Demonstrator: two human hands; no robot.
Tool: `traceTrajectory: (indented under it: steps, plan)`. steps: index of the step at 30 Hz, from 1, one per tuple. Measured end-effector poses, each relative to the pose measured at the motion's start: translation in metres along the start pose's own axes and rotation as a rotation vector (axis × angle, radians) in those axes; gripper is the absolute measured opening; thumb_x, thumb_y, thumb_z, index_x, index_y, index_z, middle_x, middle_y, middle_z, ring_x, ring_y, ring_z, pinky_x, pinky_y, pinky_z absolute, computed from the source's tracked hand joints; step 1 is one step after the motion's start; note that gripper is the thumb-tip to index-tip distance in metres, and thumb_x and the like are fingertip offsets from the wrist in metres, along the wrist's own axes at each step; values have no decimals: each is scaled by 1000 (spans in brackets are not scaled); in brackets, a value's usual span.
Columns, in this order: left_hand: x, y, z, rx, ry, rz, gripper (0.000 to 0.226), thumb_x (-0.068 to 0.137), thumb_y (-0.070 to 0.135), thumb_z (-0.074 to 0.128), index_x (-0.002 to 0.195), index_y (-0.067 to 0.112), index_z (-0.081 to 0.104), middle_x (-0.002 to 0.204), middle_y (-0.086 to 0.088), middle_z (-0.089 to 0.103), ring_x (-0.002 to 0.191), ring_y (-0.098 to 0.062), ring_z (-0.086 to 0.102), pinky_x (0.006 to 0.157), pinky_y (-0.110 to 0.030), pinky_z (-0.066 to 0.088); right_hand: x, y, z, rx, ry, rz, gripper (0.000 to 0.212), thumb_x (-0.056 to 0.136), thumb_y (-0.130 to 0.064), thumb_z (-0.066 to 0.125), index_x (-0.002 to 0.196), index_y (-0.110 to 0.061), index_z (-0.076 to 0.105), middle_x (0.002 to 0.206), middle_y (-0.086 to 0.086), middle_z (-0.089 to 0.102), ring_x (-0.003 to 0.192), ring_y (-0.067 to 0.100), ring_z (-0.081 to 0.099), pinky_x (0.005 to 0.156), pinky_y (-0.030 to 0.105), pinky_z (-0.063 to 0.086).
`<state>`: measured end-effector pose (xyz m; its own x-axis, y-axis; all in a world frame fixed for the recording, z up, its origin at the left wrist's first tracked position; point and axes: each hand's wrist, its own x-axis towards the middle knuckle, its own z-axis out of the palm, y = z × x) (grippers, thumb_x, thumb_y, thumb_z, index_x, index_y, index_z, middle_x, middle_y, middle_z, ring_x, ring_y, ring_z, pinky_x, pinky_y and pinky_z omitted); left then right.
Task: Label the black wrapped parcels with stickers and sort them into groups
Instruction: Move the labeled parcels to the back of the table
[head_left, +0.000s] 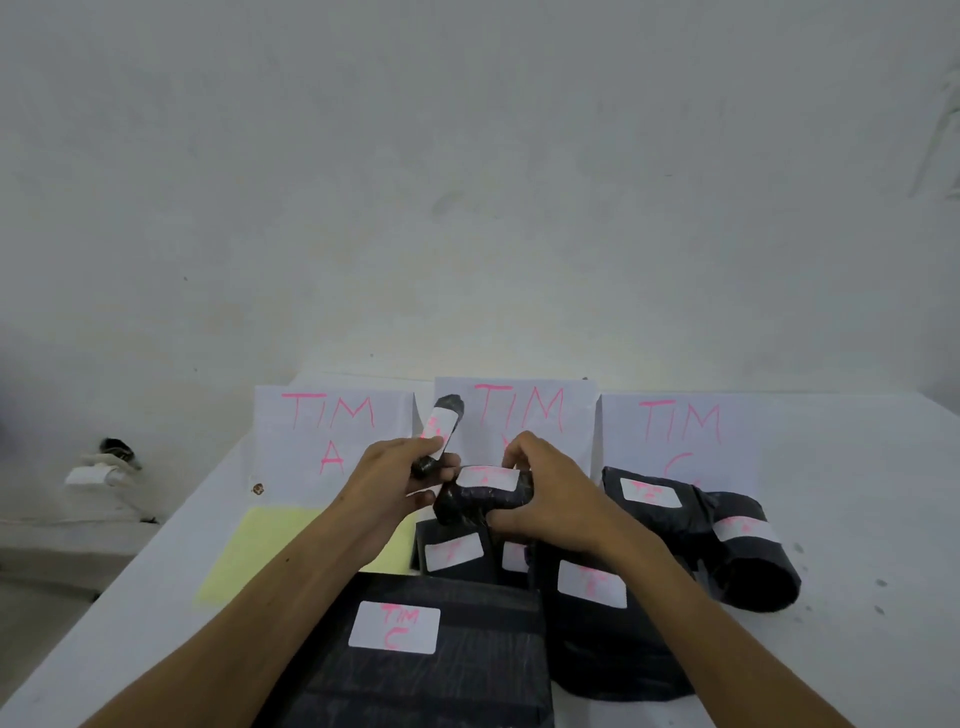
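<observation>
Nearest parcel (415, 670), labelled TIM C, is cut off by the frame's lower edge. Right hand (550, 499) grips a short roll (483, 499); left hand (400, 473) grips a slim roll (439, 434). Both roll stickers are illegible. The hands hide the middle sign (519, 410) letter.

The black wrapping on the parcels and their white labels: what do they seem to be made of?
Black wrapping on the large flat parcel: probably thin plastic film, slightly glossy, with creases. White rectangular label marked TIM C: apparently matte paper sticker, with pink handwriting.
</observation>
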<state>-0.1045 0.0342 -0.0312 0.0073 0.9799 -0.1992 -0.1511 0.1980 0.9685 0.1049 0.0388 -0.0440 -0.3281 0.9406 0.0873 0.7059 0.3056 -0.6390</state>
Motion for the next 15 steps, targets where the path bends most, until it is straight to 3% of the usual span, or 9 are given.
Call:
traceTrajectory:
  steps: [4, 7, 10, 15]
  plan:
    - [0, 15, -1, -152, -36, -22, 11, 96, 16, 64, 97, 5, 65, 106, -16, 77, 93, -22, 71, 73, -32, 48, -4, -3, -15, 189, 60, 63, 55, 78, -39, 85, 116, -29, 46, 108, -4, 60, 78, 14, 68, 61, 19, 55]
    - [4, 31, 1, -187, -69, 9, 15, 93, 17, 68, 104, 6, 70, 106, -11, 77, 106, -25, 69, 91, -36, 48, -1, -8, -26, 412, 92, 101, 52, 79, -37, 86, 115, -28, 49, 108, -1, 61, 75, 21, 74, 62, 22, 59]
    - [8, 47, 1, -165, -111, -6, 23, 82, 20, 79, 102, 9, 74, 96, -8, 69, 100, -28, 67, 104, -45, 49, 6, -18, -32, 490, 168, 87, 49, 82, -40, 82, 117, -26, 51, 111, 0, 60, 67, 13, 72, 59, 19, 55]
    - [11, 64, 4, -52, -294, -45, 32, 84, 25, 76, 111, 9, 74, 105, -14, 65, 103, -37, 69, 94, -60, 55, 19, -40, -37, 581, 227, 9, 49, 84, -36, 81, 122, -23, 53, 104, -9, 58, 63, 7, 70, 60, 20, 56]
